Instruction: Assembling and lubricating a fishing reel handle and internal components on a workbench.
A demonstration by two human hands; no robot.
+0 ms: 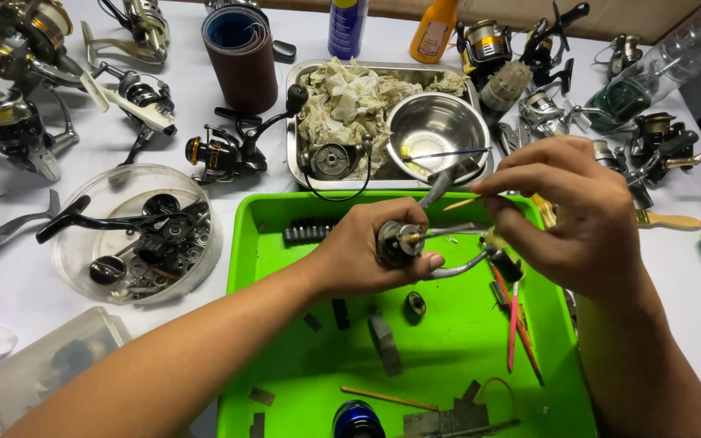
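Observation:
My left hand (363, 251) grips a dark fishing reel body (403, 242) above the green tray (302, 381); the reel's grey stem points up toward the steel bowl. My right hand (574, 211) pinches a thin wooden stick (458, 204), its tip close to the reel's brass centre. A bent metal handle arm (466, 266) with a dark knob sticks out of the reel to the right, under my right hand.
The tray holds small dark parts, a black comb-like piece (308, 233), red and orange sticks (515, 324), and a blue spool (356, 420). Behind it stand a steel pan of rags (342, 105) and a steel bowl (437, 126). A clear dish of reel parts (135, 235) sits left, several reels around.

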